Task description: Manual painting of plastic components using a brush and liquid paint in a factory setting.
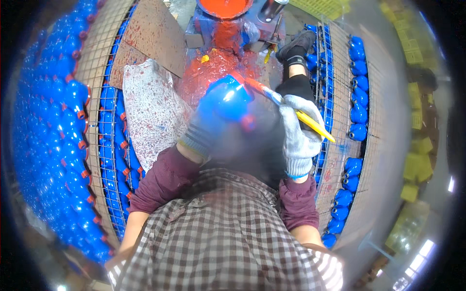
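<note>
My left hand, in a knit glove stained blue, grips a glossy blue rounded piece with a small red spot low on its side. My right hand, in a white knit glove, holds a paintbrush with a yellow handle. The brush's red-coated tip touches the top edge of the blue piece. Both hands are raised in front of my chest, above my checked shirt.
Wire racks on the left carry several blue pieces with red rims. Another wire rack on the right holds more blue pieces. A red paint pot sits ahead above a red-splattered floor. A speckled sack lies at left. Yellow crates stand far right.
</note>
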The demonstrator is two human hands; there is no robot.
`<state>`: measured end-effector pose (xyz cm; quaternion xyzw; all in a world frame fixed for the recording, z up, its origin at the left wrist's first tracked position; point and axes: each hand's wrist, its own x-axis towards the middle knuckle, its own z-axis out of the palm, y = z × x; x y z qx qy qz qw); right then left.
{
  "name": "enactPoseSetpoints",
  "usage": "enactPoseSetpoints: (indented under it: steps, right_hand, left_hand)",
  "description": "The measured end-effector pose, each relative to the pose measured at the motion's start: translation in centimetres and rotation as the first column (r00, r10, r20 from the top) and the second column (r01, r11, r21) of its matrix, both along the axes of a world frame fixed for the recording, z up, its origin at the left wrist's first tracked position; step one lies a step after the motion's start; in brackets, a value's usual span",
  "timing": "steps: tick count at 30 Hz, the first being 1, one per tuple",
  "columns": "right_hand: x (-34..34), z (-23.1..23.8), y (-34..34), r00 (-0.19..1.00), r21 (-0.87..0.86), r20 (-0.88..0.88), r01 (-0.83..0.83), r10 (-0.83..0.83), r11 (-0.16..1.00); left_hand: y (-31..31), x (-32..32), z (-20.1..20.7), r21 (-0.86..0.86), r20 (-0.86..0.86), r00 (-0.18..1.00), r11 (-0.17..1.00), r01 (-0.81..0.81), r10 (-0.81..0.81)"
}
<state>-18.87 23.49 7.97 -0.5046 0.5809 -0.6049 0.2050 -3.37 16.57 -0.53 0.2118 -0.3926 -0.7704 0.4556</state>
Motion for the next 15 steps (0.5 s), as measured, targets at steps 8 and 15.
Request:
enactPoseSetpoints:
  steps: [8,15]
  right_hand:
    - [0.0,0.1,-0.8,0.995,-0.047,0.024,-0.097,0.098,0.994]
    - [-0.5,0.0,0.0,0.976,-0.015,-0.217,-0.02,0.016,1.0]
  left_hand:
    - [-0.2,-0.3,3.9,0.316,-0.082,0.996,0.947,0.054,-0.029]
    - [-0.3,-0.6,4.1,0.41,-0.16,0.985,0.912,0.012,0.059]
